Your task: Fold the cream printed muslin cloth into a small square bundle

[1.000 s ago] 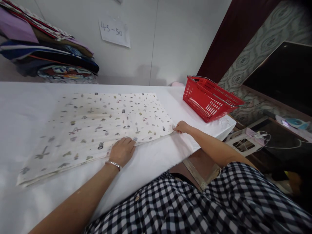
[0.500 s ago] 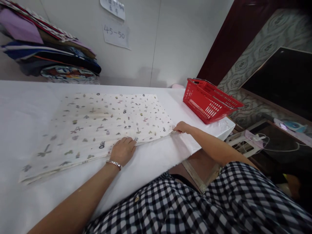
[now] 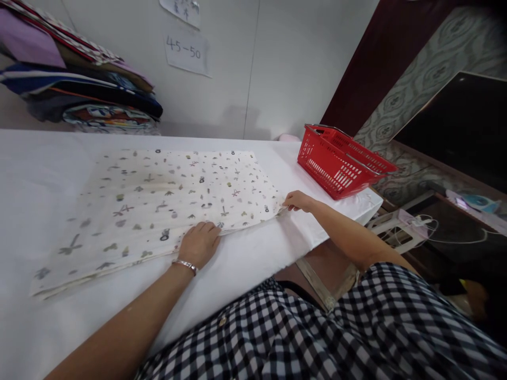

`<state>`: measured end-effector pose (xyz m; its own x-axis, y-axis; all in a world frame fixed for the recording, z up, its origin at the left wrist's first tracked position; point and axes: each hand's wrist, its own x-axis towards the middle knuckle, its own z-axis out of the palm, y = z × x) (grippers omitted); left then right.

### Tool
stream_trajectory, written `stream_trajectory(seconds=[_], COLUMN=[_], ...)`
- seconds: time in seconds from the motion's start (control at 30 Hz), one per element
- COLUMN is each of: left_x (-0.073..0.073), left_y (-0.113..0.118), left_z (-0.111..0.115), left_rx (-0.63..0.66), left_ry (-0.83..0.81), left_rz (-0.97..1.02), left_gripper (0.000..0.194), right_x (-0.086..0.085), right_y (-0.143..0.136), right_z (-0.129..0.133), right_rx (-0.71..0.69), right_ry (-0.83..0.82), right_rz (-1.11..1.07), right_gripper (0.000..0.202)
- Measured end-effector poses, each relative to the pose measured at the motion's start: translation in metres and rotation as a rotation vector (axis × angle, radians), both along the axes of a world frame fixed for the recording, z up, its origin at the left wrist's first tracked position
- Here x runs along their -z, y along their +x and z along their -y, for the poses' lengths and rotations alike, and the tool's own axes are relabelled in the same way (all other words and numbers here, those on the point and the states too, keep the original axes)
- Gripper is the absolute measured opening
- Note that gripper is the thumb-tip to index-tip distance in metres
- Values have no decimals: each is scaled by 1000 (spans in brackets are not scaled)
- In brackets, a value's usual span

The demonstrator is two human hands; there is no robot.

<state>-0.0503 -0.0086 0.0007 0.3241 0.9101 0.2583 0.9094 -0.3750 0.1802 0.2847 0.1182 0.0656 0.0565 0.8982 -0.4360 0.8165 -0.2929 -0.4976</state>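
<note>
A cream cloth (image 3: 190, 195) printed with small plants and figures lies folded in layers, spread flat on the white-covered table (image 3: 245, 269). My left hand (image 3: 199, 242), with a silver bracelet at its wrist, rests on the cloth's near edge around the middle. Its fingers lie flat, and some of the thumb side is hard to make out. At the near right corner my right hand (image 3: 298, 200) pinches the cloth's edge between thumb and fingers, slightly lifting it.
A red plastic basket (image 3: 343, 163) stands at the table's right end. Several folded fabrics (image 3: 95, 89) are stacked at the back left against the wall. A paper sign (image 3: 187, 51) reads "45-50". Right of the table is a white frame (image 3: 400, 227) with cables.
My right hand has risen slightly, lifting the cloth's corner a little. My left hand stays in place on the near edge.
</note>
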Motion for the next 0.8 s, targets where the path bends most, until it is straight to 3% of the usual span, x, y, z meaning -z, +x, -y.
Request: stream_trajectory(seconds=[0.27, 0.57, 0.8], left_x=[1, -2, -3], left_y=[0, 1, 1], left_z=[-1, 1, 2], left_rx=[3, -16, -23], left_ry=[-10, -35, -39], left_rz=[-5, -36, -32], left_gripper=[22, 21, 21], right_x=[14, 21, 12], right_y=[10, 10, 3], right_z=[-1, 2, 1], right_rx=[102, 106, 69], right_ry=[4, -92, -220], right_rz=[-285, -208, -120], right_gripper=[18, 19, 21])
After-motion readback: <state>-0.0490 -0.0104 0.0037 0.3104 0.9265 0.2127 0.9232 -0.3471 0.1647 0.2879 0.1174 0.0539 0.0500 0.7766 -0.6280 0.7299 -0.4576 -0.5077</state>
